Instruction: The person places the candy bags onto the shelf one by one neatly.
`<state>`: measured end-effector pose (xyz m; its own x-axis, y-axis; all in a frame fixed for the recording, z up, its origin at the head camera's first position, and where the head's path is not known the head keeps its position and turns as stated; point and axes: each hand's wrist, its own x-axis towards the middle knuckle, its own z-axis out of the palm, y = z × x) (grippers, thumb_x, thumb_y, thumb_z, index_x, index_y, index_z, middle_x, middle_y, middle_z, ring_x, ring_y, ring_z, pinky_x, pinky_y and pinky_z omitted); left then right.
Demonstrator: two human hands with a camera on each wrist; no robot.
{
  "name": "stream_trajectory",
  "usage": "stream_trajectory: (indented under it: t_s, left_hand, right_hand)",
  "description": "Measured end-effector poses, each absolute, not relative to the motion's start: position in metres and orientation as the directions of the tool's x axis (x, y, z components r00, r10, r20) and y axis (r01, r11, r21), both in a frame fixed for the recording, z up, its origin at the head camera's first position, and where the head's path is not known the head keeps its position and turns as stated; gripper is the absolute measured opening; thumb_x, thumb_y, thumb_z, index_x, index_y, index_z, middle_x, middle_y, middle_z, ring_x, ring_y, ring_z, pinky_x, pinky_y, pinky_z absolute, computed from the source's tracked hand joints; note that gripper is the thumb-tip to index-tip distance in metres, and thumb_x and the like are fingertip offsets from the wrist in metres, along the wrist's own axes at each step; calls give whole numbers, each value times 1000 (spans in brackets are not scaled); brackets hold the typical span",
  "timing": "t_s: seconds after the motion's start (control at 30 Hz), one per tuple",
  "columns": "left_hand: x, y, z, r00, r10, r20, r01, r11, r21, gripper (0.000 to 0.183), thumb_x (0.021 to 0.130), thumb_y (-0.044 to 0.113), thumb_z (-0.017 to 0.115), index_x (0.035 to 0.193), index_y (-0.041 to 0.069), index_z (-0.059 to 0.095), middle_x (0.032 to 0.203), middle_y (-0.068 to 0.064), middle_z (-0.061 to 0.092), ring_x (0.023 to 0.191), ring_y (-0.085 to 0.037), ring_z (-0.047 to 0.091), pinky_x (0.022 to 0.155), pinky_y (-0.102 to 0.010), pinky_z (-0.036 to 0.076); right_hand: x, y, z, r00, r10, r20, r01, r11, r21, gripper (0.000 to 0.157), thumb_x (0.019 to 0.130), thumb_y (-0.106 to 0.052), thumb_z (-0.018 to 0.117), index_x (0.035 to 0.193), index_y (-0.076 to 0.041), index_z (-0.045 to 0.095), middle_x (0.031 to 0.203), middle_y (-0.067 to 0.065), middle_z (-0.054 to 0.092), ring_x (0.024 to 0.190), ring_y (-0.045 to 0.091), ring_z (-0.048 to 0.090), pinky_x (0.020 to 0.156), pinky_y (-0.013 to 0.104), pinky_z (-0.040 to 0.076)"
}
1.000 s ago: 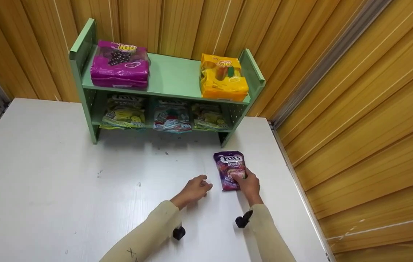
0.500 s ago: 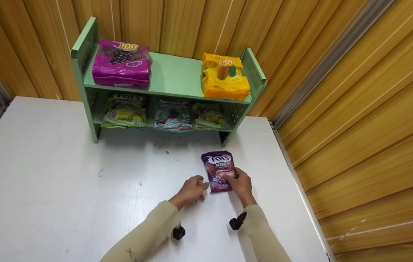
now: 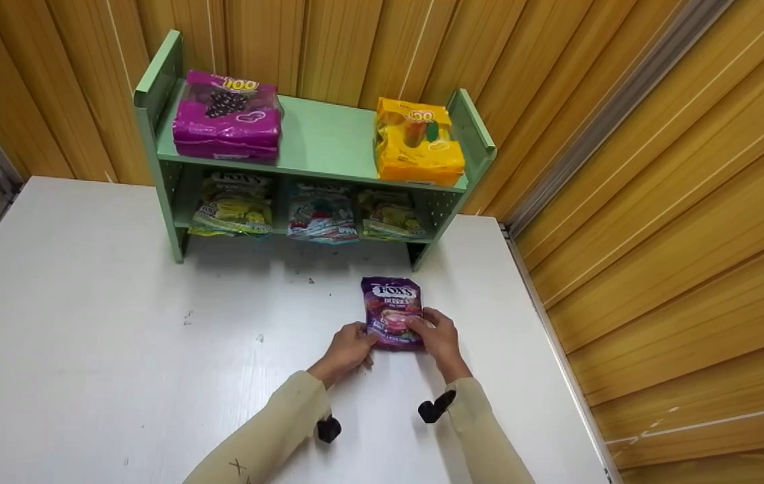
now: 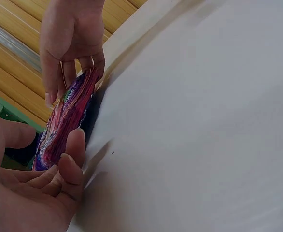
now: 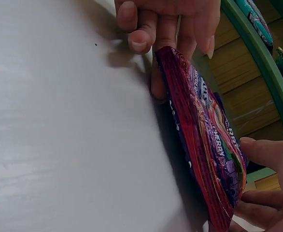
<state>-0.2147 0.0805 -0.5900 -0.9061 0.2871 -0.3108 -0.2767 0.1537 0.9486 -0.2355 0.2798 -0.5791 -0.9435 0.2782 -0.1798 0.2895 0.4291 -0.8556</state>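
A purple Fox's Berries candy bag [image 3: 392,302] is tilted close over the white table, between both hands. My right hand [image 3: 441,339] grips its right edge, thumb on the printed front and fingers behind. At the lower left corner, my left hand [image 3: 350,348] holds the bag with fingers under the edge and thumb over it. In the left wrist view the candy bag [image 4: 66,121] appears edge-on, the left hand [image 4: 35,188] nearest the camera. From the right wrist, the left hand's fingers [image 5: 158,87] show beneath the bag's bottom seam.
A green two-tier shelf [image 3: 328,134] stands against the wood-panelled wall. On top are a purple grape pack [image 3: 227,124] and a yellow mango pack [image 3: 419,148]. Below lie yellow-green Fox's bags [image 3: 237,205] and a blue one [image 3: 321,212]. A side wall [image 3: 678,269] bounds the right.
My right hand has carried the candy bag leftward and turned it more upright. My left hand, apart from it before, now takes hold of its lower left corner.
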Motion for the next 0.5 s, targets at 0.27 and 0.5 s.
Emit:
stream_trajectory:
  t_s: [0.27,0.5]
  left_hand:
    - [-214,76,-592,-935,260,-240,-211,135,968,42,101,14,46,138,-7,46,93,-20,70,54,-15,62,55,-32,54]
    - [-212,72,-589,-949,217,-227,-209,106,972,43,101,11,46,140,-6,44,91,-20,70,57,-18,63,58,-34,55]
  right_hand:
    - [-234,277,-579,-909,306,-284,372,284,-884,48,86,-30,72,123,1,63,120,20,65,96,18,64,76,25,52]
    - [-229,275,-582,-927,227,-300,349,224,-910,59,89,-34,69,136,-1,53,124,20,63,90,13,65,74,25,53]
